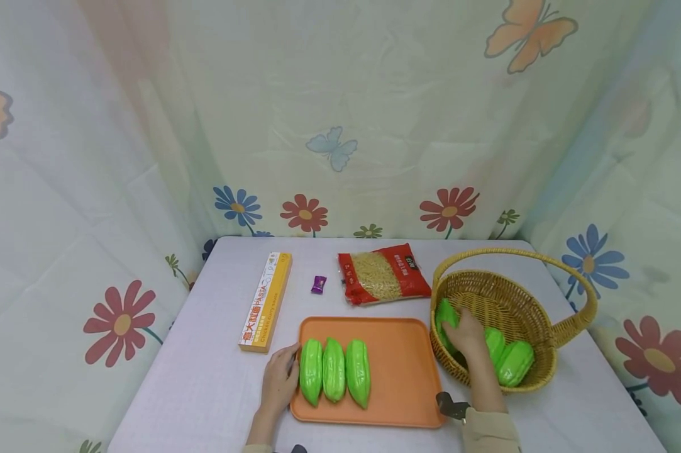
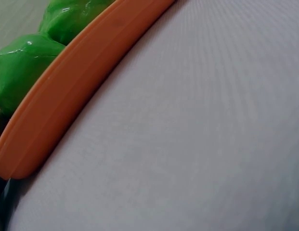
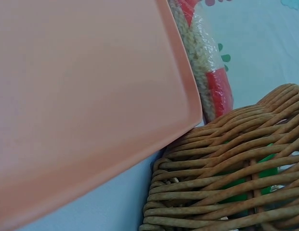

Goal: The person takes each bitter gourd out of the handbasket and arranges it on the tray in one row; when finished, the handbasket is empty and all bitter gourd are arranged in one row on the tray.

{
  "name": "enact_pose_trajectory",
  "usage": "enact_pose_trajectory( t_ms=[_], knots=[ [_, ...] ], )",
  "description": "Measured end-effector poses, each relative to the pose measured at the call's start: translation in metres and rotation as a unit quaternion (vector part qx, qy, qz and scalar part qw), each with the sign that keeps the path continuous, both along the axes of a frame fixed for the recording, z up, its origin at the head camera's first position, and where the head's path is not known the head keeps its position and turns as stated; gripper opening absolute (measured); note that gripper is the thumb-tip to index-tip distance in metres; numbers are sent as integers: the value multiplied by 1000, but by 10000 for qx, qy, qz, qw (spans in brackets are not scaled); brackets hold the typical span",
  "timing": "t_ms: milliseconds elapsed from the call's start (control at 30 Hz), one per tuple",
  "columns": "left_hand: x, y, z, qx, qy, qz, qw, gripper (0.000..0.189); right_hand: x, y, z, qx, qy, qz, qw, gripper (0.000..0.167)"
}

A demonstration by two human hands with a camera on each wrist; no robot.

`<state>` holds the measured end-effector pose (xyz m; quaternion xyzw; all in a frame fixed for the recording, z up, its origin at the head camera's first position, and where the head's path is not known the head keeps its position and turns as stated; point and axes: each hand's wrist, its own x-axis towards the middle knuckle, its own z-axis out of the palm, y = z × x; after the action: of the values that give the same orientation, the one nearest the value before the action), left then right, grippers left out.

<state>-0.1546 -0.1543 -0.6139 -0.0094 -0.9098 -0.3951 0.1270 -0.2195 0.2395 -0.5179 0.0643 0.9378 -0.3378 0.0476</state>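
Three glossy, ridged green star fruit [image 1: 334,370] lie side by side on the left part of an orange tray [image 1: 402,371]. My left hand [image 1: 279,380] holds the tray's left rim beside the nearest fruit. The tray's side wall [image 2: 67,91] shows close up in the left wrist view. Inside the wicker basket [image 1: 504,302], my right hand [image 1: 469,333] grips a star fruit [image 1: 445,313] by the left wall, covering part of it. More star fruit [image 1: 515,363] lie in the basket's near right side. Weave [image 3: 226,168] hides most of the basket's contents in the right wrist view.
Behind the tray lie a red bag of pasta [image 1: 382,274] and a small purple wrapped sweet [image 1: 319,284]. A yellow and white pasta box [image 1: 265,302] lies to the left. The basket's tall handle [image 1: 578,296] arches over its far right side. A flowered curtain [image 1: 340,94] surrounds the table.
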Motion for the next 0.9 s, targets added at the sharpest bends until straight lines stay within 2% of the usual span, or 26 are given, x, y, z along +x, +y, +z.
enact_pose_trajectory(
  t_ms=[500, 667, 900],
  knots=[
    [2, 1, 3, 3, -29, -23, 10000, 34, 1, 3, -2, -201, -131, 23, 9997, 64],
    [2, 1, 4, 59, -4, -31, 10000, 34, 3, 4, 4, -773, -239, -153, 9966, 65],
    [1, 0, 3, 12, -57, 0, 10000, 34, 10, 5, 19, -1775, -78, -321, 9836, 66]
  ],
)
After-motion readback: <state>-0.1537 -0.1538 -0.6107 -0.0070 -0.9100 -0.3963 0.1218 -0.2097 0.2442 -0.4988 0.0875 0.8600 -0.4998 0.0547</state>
